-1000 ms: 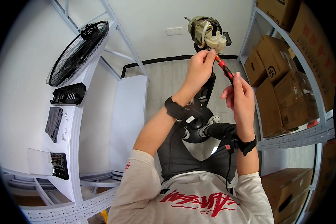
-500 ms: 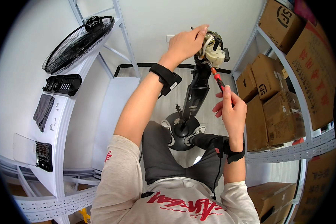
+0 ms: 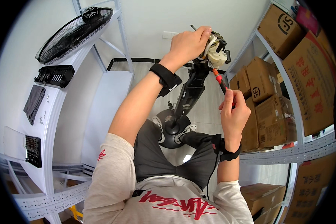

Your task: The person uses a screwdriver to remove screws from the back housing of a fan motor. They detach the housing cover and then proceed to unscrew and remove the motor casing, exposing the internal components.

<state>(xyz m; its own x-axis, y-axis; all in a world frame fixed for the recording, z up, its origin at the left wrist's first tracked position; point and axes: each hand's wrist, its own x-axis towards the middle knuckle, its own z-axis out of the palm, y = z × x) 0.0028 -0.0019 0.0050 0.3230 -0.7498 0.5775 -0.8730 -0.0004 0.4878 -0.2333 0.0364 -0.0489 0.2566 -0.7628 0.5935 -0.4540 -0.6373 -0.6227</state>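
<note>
An exposed fan motor head, cream and black with wires, tops a black fan stand on a round base. My left hand is closed around the near left side of this head; its fingertips are hidden behind it. A red-and-black screwdriver is gripped in my right hand, thumb along the handle and fingers curled. It slants up and left, its tip at the underside of the motor head. Exactly what the tip touches is too small to make out.
On the left shelf lie a fan grille with blades, a black plastic housing, a grey cloth, several small parts and a bit set. Cardboard boxes fill the right rack. My feet flank the round base.
The view has shifted a little, moving the surroundings left. My right-hand fingers have curled in more tightly round the screwdriver handle. The left hand keeps its hold on the motor head.
</note>
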